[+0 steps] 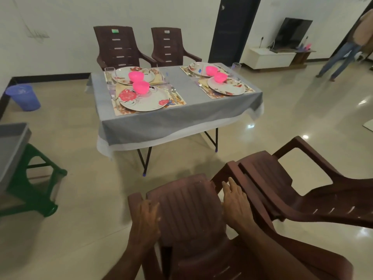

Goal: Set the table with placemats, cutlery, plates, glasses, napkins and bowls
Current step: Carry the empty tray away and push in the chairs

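The table [181, 120] under a grey cloth carries several place settings: floral plates [144, 101], pink bowls [141, 86], clear glasses [110, 76], cutlery [174, 91] and patterned placemats [180, 102]. I stand a few steps back from it, behind a brown plastic chair [187, 215]. My left hand [148, 217] grips that chair's left edge with curled fingers. On its right edge lies my right hand [235, 203], fingers stretched forward.
A second brown chair [292, 190] stands against the first on the right. Two more chairs [117, 47] face the table's far side. A green stool [34, 178] with a grey tray and a blue bucket [24, 97] are at left. A person [343, 55] walks at far right.
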